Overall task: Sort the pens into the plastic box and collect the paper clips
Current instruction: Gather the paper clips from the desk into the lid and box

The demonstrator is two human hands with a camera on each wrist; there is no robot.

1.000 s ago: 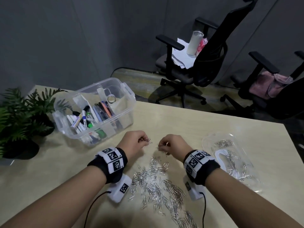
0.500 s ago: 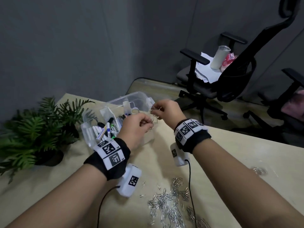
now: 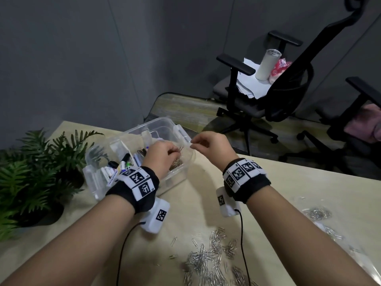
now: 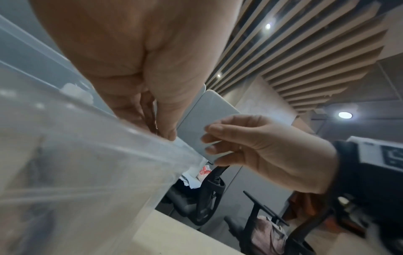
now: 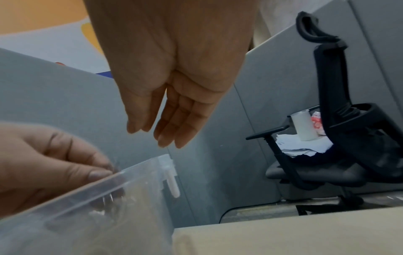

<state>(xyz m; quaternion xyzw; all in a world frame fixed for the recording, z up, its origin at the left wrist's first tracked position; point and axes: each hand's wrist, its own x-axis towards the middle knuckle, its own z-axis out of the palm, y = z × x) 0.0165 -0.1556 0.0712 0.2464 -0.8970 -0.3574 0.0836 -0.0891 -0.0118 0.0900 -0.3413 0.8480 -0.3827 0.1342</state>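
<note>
My left hand (image 3: 162,156) pinches a paper clip (image 3: 181,147) over the plastic box (image 3: 165,125), just above the clips already lying in it. My right hand (image 3: 212,146) hangs beside it at the box's rim, fingers relaxed and holding nothing. If I let go too near the rim, the clip could bounce out onto the counter (image 3: 206,203). Nearer me, behind both wrists, loose clips (image 3: 208,256) wait.

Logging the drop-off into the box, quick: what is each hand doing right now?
Left hand: fingers pinch paper clips over the plastic box.
Right hand: open, fingers relaxed, holding nothing.
</note>
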